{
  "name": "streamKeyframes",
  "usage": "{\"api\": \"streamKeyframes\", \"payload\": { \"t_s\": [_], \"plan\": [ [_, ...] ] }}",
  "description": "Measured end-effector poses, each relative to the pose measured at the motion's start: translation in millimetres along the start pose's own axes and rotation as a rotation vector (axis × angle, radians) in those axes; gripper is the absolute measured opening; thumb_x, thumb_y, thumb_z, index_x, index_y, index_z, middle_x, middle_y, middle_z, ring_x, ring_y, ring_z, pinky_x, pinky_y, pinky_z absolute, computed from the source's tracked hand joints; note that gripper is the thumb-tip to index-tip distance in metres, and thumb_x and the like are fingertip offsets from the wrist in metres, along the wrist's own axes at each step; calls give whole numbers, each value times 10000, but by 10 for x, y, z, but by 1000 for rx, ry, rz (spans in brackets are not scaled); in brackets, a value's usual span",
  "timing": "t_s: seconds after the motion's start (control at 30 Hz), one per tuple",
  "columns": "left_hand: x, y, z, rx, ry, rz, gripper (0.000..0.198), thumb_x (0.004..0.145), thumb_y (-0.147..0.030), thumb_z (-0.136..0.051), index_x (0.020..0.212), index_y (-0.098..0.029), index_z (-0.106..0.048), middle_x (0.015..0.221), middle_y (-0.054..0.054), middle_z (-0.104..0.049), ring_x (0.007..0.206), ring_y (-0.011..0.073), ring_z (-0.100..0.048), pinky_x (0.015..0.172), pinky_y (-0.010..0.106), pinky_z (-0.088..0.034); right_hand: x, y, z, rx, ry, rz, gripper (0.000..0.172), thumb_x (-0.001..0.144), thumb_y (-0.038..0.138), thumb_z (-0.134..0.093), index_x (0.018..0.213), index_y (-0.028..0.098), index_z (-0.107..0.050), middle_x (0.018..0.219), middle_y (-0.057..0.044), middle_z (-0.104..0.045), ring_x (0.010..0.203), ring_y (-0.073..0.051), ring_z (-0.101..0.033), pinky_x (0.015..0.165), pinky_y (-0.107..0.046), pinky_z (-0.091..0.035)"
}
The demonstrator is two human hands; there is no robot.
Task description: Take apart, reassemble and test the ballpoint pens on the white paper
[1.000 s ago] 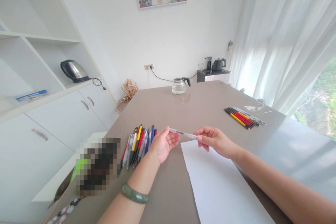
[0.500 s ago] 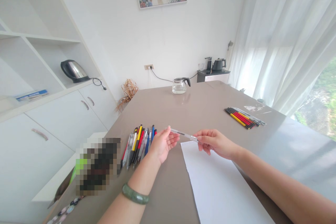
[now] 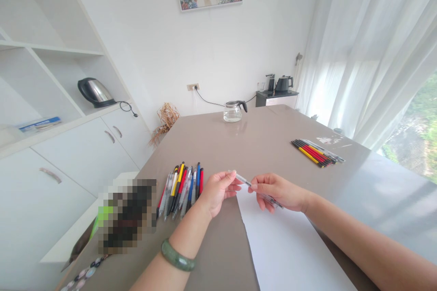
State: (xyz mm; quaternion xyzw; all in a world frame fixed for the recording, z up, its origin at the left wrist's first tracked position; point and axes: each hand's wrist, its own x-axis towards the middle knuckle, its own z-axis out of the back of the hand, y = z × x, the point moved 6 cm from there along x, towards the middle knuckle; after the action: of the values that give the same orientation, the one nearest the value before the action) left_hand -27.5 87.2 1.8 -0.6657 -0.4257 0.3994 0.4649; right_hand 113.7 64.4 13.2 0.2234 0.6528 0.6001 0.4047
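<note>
The pen (image 3: 244, 181) is held above the paper's (image 3: 287, 248) far left corner; its long axis slants from far left to near right, and any print on it, like which end is the tip, seems too small to make out; the left hand (image 3: 218, 191) pinches its far end between thumb and fingers; the right hand (image 3: 278, 191) grips it midway; left of the paper's long edge, a strip of table (image 3: 218, 145) parts it from loose pens (image 3: 180, 188); table stretches beyond the paper to a jug (image 3: 232, 112); lined-up pens (image 3: 316, 152) lie beyond and right of the paper.
</note>
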Motion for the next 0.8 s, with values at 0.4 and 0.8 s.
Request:
{"api": "streamKeyframes", "payload": {
  "t_s": [0.4, 0.8],
  "plan": [
    [39, 8, 80, -66, -45, -5, 306, 712, -432, -552, 805, -143, -588, 782, 80, -628, 677, 143, -582, 603, 241, -420, 31, -5, 44, 6, -33, 25, 229, 732, 360, -478, 734, 152, -574, 651, -32, -600, 476, -91, -475, 433, -214, -330],
    [49, -12, 93, -174, -67, -29, 277, 751, -405, -519, 878, -160, -534, 847, 102, -641, 750, 178, -613, 631, 266, -446, 43, -58, 53, -13, -6, -1, 222, 730, 314, -476, 868, 163, -564, 626, -16, -611, 429, -82, -494, 420, -206, -337]
  ]
}}
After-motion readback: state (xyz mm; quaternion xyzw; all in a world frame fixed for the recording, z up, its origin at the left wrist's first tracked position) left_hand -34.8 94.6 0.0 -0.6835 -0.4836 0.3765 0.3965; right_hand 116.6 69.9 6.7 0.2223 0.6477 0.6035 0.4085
